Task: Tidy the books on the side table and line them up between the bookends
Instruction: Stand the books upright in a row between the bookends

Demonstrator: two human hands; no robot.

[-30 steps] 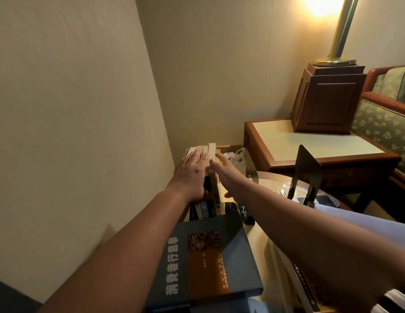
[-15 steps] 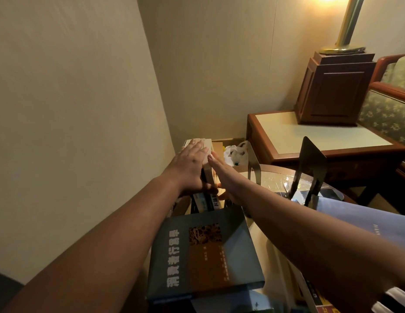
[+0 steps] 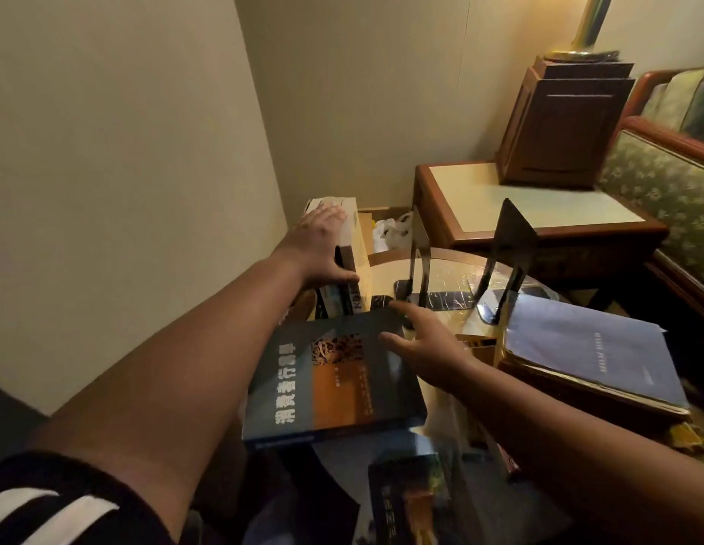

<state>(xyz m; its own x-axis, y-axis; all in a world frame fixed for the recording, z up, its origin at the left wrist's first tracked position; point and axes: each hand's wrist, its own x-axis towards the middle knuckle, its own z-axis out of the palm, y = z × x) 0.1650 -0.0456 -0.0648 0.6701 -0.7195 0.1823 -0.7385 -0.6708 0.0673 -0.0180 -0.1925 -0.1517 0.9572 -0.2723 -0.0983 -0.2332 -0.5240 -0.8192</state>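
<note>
Dim, warm light from upper right; glare on the glass tabletop (image 3: pixel 452 269); edges bowed, slightly blurred

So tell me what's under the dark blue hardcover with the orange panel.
Another dark glossy book pokes out below the near edge of the dark blue hardcover. What the hardcover actually rests on is covered.
</note>
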